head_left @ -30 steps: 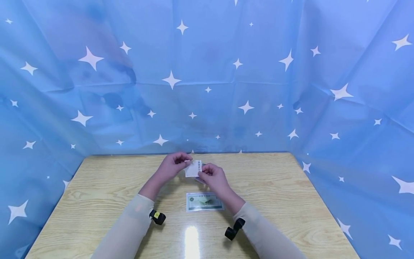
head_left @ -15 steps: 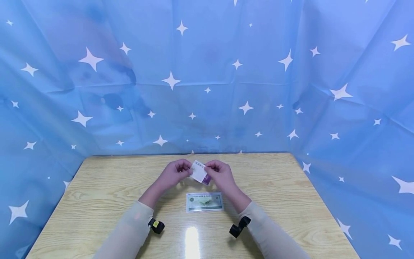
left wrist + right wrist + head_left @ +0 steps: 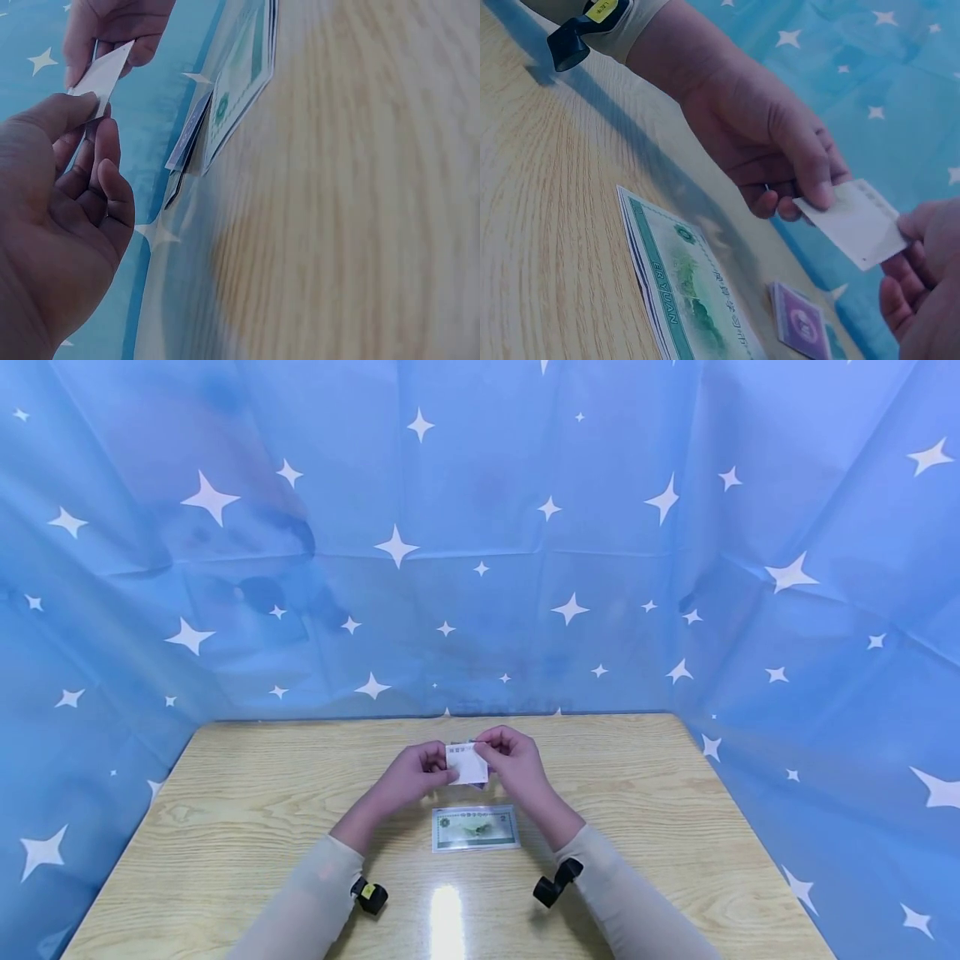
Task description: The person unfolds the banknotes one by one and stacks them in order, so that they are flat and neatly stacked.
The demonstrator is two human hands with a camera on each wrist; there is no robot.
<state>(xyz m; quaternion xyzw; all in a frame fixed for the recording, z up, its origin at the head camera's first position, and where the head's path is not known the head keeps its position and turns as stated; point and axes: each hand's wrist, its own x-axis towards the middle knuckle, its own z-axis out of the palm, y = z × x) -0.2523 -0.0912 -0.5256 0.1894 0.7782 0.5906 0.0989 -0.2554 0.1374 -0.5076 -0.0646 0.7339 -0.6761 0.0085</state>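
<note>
A small white paper card [image 3: 467, 765] with a line of dark print along its far edge is held between both hands over the table. My left hand [image 3: 412, 773] pinches its left side, thumb on top. At the far right corner, my right hand [image 3: 517, 764] pinches the same card. The right wrist view shows the white face of the card [image 3: 859, 225] nearly blank apart from that print. Below the hands lie small purple notes [image 3: 802, 326], mostly covered by the card in the head view. Nearer me is a green play banknote [image 3: 475, 828] marked "ER YUAN".
The wood-grain table [image 3: 285, 827] ends at a blue curtain [image 3: 480, 527] with white stars. Several layers show at the green banknote's edge in the right wrist view. A black wrist camera [image 3: 557, 885] sits on each sleeve.
The white card has turned counterclockwise, its print going from the right side to the far edge, and has shifted slightly right. Both hands moved with it; the green banknote stayed put.
</note>
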